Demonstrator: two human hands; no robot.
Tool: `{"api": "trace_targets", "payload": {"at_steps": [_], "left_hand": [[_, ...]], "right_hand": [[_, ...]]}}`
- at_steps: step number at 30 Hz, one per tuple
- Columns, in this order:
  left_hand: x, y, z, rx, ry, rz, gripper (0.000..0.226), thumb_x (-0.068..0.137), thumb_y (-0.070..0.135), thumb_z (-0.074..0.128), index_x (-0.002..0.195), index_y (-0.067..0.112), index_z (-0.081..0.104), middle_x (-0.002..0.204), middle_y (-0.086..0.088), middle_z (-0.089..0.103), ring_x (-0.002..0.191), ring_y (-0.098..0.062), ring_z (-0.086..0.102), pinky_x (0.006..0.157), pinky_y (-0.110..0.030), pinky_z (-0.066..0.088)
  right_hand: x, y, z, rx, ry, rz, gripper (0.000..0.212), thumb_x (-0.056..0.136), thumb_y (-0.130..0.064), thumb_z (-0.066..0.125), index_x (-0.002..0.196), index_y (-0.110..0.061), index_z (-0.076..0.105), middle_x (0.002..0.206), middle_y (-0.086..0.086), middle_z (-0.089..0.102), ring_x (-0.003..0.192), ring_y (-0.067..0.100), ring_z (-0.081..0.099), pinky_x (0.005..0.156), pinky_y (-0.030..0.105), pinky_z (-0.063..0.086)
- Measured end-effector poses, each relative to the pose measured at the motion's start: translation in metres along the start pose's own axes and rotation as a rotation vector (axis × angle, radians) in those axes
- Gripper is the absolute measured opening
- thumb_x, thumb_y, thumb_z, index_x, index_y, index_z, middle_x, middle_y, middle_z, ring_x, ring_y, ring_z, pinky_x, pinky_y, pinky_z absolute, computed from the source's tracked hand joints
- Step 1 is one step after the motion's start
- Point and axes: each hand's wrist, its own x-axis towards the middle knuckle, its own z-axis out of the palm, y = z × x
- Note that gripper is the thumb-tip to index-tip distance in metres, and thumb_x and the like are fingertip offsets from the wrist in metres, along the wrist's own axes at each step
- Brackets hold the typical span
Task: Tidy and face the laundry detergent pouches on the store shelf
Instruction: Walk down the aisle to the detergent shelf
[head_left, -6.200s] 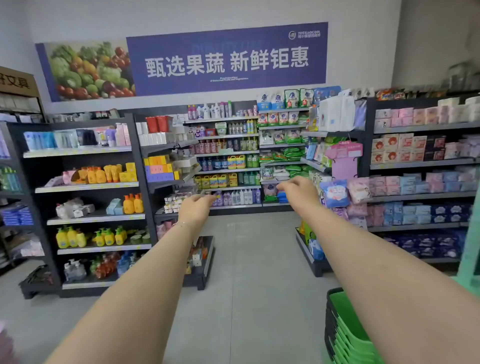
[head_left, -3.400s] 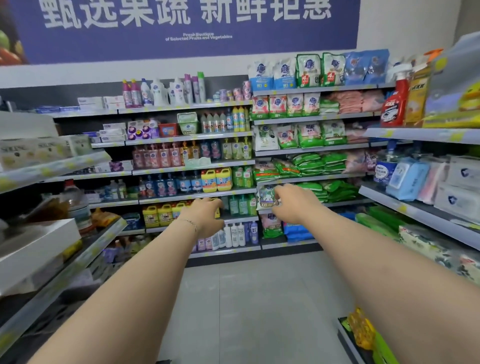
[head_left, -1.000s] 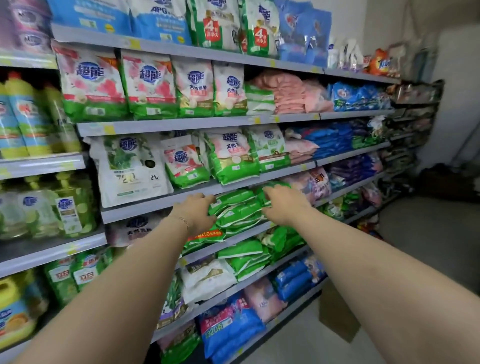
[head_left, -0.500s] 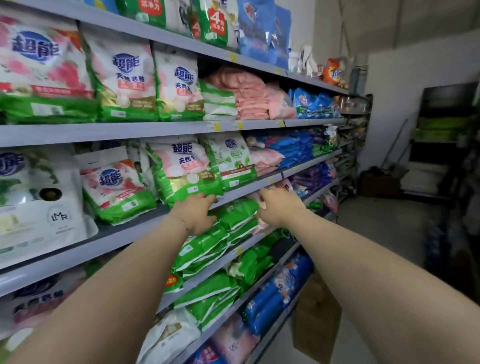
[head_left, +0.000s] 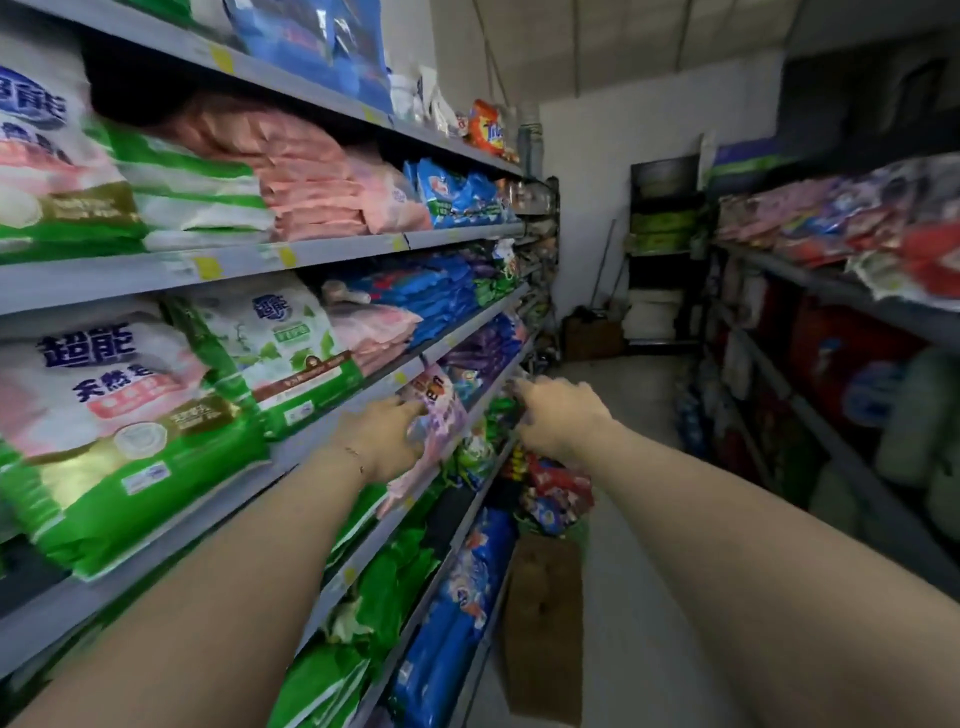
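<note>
Detergent pouches fill the grey shelves (head_left: 291, 457) on my left. Big green-and-white pouches (head_left: 280, 353) stand upright at the shelf front. A pink-and-purple pouch (head_left: 441, 415) leans out over the edge of the shelf below. My left hand (head_left: 384, 436) reaches forward with its fingertips against that pouch's left side; the image is blurred there. My right hand (head_left: 561, 410) hovers palm down, fingers spread, just right of the pouch and over small green packs (head_left: 496, 410), holding nothing.
Flat green pouches (head_left: 389, 577) and blue pouches (head_left: 457, 597) lie on the lower shelves. A brown cardboard box (head_left: 545, 613) stands on the floor against the rack. A second rack (head_left: 831, 291) lines the right side of the narrow aisle (head_left: 639, 571).
I have moved further right along the shelves. Both hands have left the stacked green pouches and now reach at the pink-and-purple pouch.
</note>
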Motion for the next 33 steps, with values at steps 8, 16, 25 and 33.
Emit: {"api": "trace_targets", "payload": {"at_steps": [8, 16, 25, 33], "left_hand": [[0.127, 0.078, 0.017, 0.004, -0.006, 0.169, 0.052, 0.098, 0.035, 0.045, 0.145, 0.022, 0.029, 0.146, -0.006, 0.034, 0.131, -0.029, 0.035, 0.101, -0.044, 0.039], [0.248, 0.148, 0.023, -0.038, 0.020, 0.162, 0.052, 0.095, 0.039, 0.047, 0.143, 0.025, 0.032, 0.143, -0.004, 0.036, 0.131, -0.028, 0.036, 0.101, -0.046, 0.038], [0.338, 0.208, 0.041, -0.058, -0.006, 0.207, 0.053, 0.095, 0.037, 0.047, 0.144, 0.027, 0.031, 0.142, -0.002, 0.037, 0.131, -0.027, 0.036, 0.101, -0.047, 0.034], [0.433, 0.251, 0.065, -0.068, -0.019, 0.322, 0.051, 0.096, 0.035, 0.046, 0.144, 0.027, 0.030, 0.145, -0.003, 0.034, 0.132, -0.026, 0.035, 0.101, -0.046, 0.035]], "right_hand": [[0.060, 0.117, 0.015, -0.071, 0.013, 0.154, 0.041, 0.095, -0.038, 0.047, 0.130, -0.016, 0.044, 0.127, 0.009, 0.049, 0.117, 0.032, 0.048, 0.096, 0.044, 0.036], [0.122, 0.237, 0.015, -0.094, 0.040, 0.231, 0.041, 0.095, -0.040, 0.047, 0.127, -0.015, 0.047, 0.128, 0.010, 0.049, 0.116, 0.032, 0.049, 0.095, 0.044, 0.037], [0.158, 0.326, 0.037, -0.090, 0.011, 0.313, 0.043, 0.094, -0.038, 0.047, 0.130, -0.015, 0.044, 0.126, 0.010, 0.049, 0.115, 0.031, 0.050, 0.095, 0.044, 0.038], [0.211, 0.388, 0.058, -0.075, 0.027, 0.394, 0.037, 0.092, -0.034, 0.048, 0.123, -0.013, 0.048, 0.124, 0.010, 0.050, 0.116, 0.032, 0.049, 0.092, 0.041, 0.036]]}}
